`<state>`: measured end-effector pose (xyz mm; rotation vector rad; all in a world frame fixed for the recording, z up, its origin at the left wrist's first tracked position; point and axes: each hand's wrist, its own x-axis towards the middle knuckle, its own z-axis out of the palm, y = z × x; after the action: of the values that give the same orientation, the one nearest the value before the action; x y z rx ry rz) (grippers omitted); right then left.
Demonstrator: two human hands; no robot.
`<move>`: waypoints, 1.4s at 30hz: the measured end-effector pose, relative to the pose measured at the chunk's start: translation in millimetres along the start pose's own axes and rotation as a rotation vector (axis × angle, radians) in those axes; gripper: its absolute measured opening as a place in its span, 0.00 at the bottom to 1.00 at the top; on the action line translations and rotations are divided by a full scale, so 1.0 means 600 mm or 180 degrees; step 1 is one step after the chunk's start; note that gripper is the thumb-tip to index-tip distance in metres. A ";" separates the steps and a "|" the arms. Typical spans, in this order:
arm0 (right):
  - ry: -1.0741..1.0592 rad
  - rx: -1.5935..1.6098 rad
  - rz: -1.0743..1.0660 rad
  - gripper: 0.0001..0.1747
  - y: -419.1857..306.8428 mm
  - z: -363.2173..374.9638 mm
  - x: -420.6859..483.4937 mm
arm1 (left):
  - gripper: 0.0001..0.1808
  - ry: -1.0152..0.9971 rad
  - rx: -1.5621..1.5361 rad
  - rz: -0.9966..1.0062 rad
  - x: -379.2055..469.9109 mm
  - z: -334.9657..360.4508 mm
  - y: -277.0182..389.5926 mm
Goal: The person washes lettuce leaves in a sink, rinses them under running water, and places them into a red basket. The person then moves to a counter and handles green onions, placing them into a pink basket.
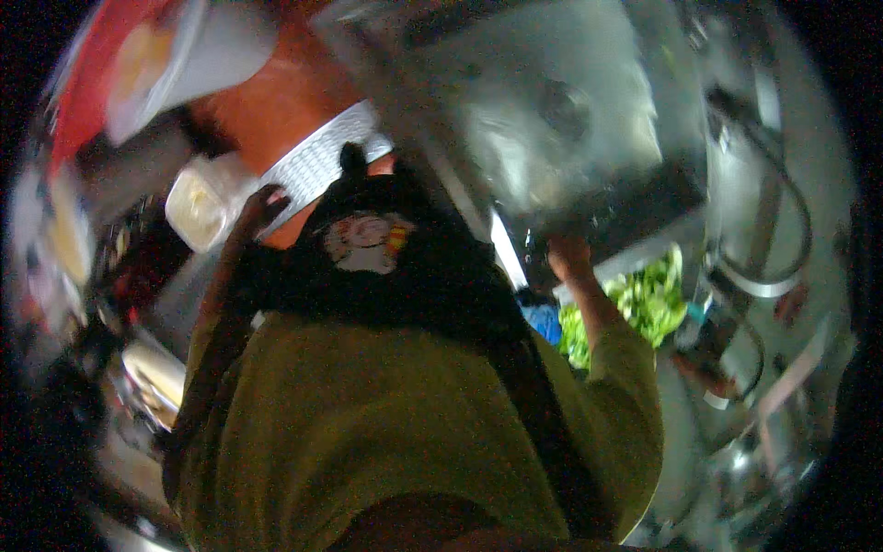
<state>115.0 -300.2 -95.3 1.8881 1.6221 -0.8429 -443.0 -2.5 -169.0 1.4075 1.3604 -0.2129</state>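
My left hand (263, 209) is at the left, bent beside a pale square container (199, 203) with light contents; whether it touches the container is unclear in the blur. My right hand (571, 257) reaches to the near edge of a metal sink (531, 131), above green leafy vegetables (641, 297). Its fingers fade into shadow, so what it holds cannot be told. Just left of the greens lies something blue (543, 322), and a white strip-like object (507, 250) stands near it. A dark apron with a cartoon print (369, 241) hangs in front of me.
A silvery textured mat or grate (324, 165) lies on the reddish floor (290, 103). At the upper left is a large white container (221, 55) beside something red (86, 90). A dark hose (800, 200) curves at the right. Much of the view is blurred.
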 end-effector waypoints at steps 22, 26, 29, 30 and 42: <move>0.1721 0.2218 -0.1964 0.13 -0.571 -0.450 0.192 | 0.23 0.1223 -0.0650 -0.0030 -0.172 0.080 -0.297; 0.1583 0.1666 -0.3860 0.10 -0.908 -0.480 0.154 | 0.24 0.2095 -0.1030 -0.0283 -0.329 0.093 -0.370; 0.1953 0.1754 -0.4897 0.08 -1.091 -0.498 0.118 | 0.25 0.2481 -0.1836 -0.1057 -0.453 0.111 -0.388; 0.1878 0.1803 -0.5114 0.07 -1.129 -0.505 0.114 | 0.25 0.2779 -0.1912 -0.1207 -0.489 0.129 -0.382; -0.0744 -0.0824 -0.5494 0.32 -1.505 -0.397 0.139 | 0.21 0.3915 -0.3399 -0.2126 -0.578 0.232 -0.279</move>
<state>-738.2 71.2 21.1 -0.2085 2.7564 -1.1842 -612.3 -358.0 -55.5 0.0022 2.3446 0.9864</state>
